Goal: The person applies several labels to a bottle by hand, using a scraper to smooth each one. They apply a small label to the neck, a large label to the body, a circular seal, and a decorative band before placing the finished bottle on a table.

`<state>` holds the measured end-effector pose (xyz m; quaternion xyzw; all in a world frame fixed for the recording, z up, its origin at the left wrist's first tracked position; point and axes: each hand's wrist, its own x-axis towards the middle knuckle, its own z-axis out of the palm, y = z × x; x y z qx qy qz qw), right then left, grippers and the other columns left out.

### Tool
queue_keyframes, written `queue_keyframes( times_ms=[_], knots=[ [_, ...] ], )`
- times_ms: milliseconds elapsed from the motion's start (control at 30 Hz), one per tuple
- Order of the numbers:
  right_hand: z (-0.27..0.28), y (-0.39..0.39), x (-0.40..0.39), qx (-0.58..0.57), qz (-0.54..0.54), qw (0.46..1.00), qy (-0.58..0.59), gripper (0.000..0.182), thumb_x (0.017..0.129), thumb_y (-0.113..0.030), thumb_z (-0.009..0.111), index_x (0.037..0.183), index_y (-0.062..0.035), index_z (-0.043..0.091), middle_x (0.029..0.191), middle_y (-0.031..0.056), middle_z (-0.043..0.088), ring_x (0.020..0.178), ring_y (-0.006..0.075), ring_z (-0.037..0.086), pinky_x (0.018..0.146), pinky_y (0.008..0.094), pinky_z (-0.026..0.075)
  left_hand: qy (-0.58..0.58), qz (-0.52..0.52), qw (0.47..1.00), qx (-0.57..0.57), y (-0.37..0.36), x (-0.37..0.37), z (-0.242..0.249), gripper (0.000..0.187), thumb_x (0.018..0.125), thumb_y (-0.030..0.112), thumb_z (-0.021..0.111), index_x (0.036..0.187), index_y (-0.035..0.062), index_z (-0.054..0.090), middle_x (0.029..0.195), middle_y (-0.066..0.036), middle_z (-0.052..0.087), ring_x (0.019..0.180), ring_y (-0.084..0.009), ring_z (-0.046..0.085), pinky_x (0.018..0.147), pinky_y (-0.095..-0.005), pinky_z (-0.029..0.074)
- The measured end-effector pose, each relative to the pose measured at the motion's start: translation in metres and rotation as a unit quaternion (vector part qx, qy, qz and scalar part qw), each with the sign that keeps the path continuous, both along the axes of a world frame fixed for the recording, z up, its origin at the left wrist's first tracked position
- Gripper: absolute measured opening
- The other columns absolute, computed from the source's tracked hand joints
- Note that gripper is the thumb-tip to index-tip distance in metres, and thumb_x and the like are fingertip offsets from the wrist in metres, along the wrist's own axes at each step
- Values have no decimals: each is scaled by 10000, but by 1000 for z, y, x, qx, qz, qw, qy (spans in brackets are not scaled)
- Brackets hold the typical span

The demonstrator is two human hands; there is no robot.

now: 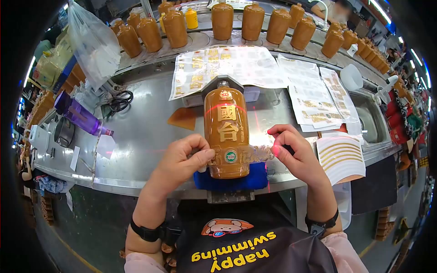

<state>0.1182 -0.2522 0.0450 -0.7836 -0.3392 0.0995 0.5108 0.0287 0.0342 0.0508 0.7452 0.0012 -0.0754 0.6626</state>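
A brown glazed bottle (226, 113) with gold characters and a green round emblem lies in a holder, its neck pointing away from me. A thin clear decal strip (255, 154) with a gold pattern crosses its lower part. My left hand (182, 157) is closed in a pinch at the strip's left end, against the bottle's side. At the right end, my right hand (296, 154) pinches the strip between thumb and finger, just off the bottle. Beneath the bottle's base is a blue cloth (259, 178). Red laser lines fall across the bottle and table.
Printed decal sheets (255, 68) lie behind the holder, with more sheets (314, 98) to the right. A curved-line sheet (339, 157) sits by my right hand. Brown bottles (222, 22) line the far conveyor. A purple water bottle (79, 113) is left; a sink (371, 118) is right.
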Motion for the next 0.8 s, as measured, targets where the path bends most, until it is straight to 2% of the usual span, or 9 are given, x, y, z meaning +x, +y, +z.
queue_keyframes(
  times_ms=[100,200,800],
  knots=[
    [-2,0,0,2,-2,1000,12,153,947,-154,616,903,-17,565,1201,130,553,1012,162,525,857,287,436,14,-7,1000,-5,1,1,1,179,952,199,637,872,61,554,780,37,540,716,-43,486,646,-207,408],
    [-9,1,3,16,3,1000,-26,124,939,-138,619,920,-27,568,1191,99,551,841,122,541,660,244,449,13,-7,1000,-7,1,2,0,192,955,208,639,865,63,551,778,39,534,723,-44,479,650,-208,404],
    [-16,5,4,13,-2,999,-37,101,926,-110,617,918,-26,561,1184,104,558,847,133,556,666,248,459,5,1,1000,23,1,2,0,196,954,197,643,863,64,532,778,46,511,722,-33,463,642,-199,392]
  ],
)
